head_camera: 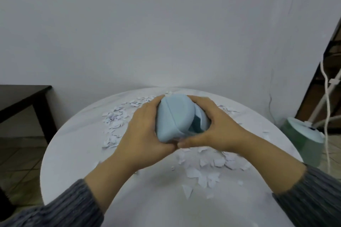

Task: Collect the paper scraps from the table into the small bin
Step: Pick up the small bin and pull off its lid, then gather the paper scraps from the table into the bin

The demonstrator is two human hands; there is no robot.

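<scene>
Scraps (195, 173) on counter (77, 153) judged light, flimsy, best pinched in bunches; left grip (145, 129) and right grip (215, 127) both clamped round bin (175, 114).

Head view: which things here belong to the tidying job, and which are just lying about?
In the job: small blue bin, gripped by left hand and right hand; paper scraps; white table.
Lying about: dark side table; green appliance on the floor; white cord.

One view only: a wide-angle camera worn on the head, facing forward and down, set close above the round white table (77, 153), the wall (166, 24) behind; outer edges seemingly lens-curved.
</scene>
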